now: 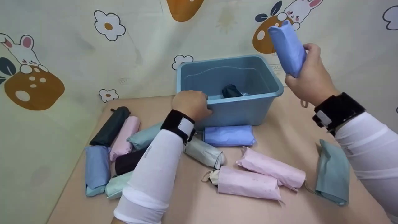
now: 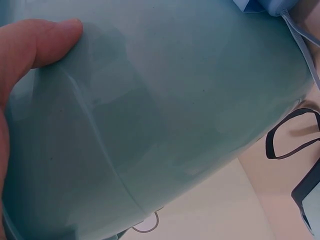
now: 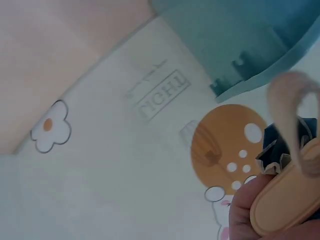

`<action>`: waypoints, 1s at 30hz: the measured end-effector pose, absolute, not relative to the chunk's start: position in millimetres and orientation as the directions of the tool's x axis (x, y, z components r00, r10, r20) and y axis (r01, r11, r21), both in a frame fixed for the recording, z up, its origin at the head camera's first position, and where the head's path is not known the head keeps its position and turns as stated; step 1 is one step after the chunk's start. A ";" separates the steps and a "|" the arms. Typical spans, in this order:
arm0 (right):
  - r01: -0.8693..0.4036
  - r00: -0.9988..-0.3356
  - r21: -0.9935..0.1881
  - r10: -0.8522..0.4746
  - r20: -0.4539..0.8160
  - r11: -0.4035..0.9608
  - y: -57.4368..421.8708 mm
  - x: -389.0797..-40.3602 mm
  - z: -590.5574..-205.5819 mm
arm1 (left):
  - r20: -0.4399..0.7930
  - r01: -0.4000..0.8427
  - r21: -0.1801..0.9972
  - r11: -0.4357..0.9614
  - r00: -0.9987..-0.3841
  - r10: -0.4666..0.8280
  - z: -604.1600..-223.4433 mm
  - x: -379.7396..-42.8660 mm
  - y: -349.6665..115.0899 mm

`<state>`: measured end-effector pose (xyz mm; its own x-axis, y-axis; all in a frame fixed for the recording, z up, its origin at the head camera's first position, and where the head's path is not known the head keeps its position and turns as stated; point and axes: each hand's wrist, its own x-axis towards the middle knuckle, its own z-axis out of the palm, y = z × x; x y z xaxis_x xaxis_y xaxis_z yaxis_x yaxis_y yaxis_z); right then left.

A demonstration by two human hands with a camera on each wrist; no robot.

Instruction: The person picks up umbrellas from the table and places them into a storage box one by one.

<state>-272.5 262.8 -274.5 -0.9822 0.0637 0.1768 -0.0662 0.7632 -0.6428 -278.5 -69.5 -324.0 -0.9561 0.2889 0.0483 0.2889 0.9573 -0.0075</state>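
Note:
My right hand (image 1: 312, 76) grips a blue folding umbrella (image 1: 287, 46) in its sleeve, raised and tilted beside the right end of a blue plastic bin (image 1: 236, 112). In the right wrist view, a tan handle (image 3: 287, 195) with a loop strap shows in that hand, next to dark pleated cloth. My left hand (image 1: 191, 104) holds the bin's near rim at its left corner; the left wrist view shows the thumb (image 2: 45, 42) against the outer wall. Inside the bin lies a dark umbrella (image 1: 231, 91). The near wall hides part of the bin's floor.
Close before the bin lies another blue umbrella (image 1: 229, 136), with a grey-green one (image 1: 205, 152) beside it. Two pink umbrellas (image 1: 248, 183) and a green one (image 1: 332, 174) lie to the right. Several more, including a black one (image 1: 110, 126), sit left. A patterned cloth (image 1: 140, 62) hangs behind.

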 end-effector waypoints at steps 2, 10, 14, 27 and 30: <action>-0.113 -0.979 -0.658 0.027 0.200 0.744 248.7 -274.4 -271.8 | 0.051 0.290 -0.003 0.957 -0.956 0.290 -324.0 -278.5 -69.8; -0.227 -0.966 -0.660 -0.080 0.245 0.716 201.4 -287.1 -281.3 | 0.042 0.289 -0.008 0.957 -0.956 0.289 -324.6 -277.7 -70.3; -0.205 -0.976 -0.668 -0.104 0.189 0.715 189.3 -294.2 -293.7 | 0.035 0.288 -0.014 0.958 -0.957 0.288 -324.6 -277.4 -69.8; -0.113 -0.994 -0.691 -0.072 0.088 0.714 187.2 -306.0 -308.2 | 0.041 0.287 -0.032 0.958 -0.957 0.288 -323.7 -277.2 -68.6; -0.119 -0.993 -0.684 -0.075 0.093 0.720 187.6 -306.8 -309.5 | 0.045 0.290 -0.027 0.957 -0.956 0.291 -325.3 -279.0 -69.7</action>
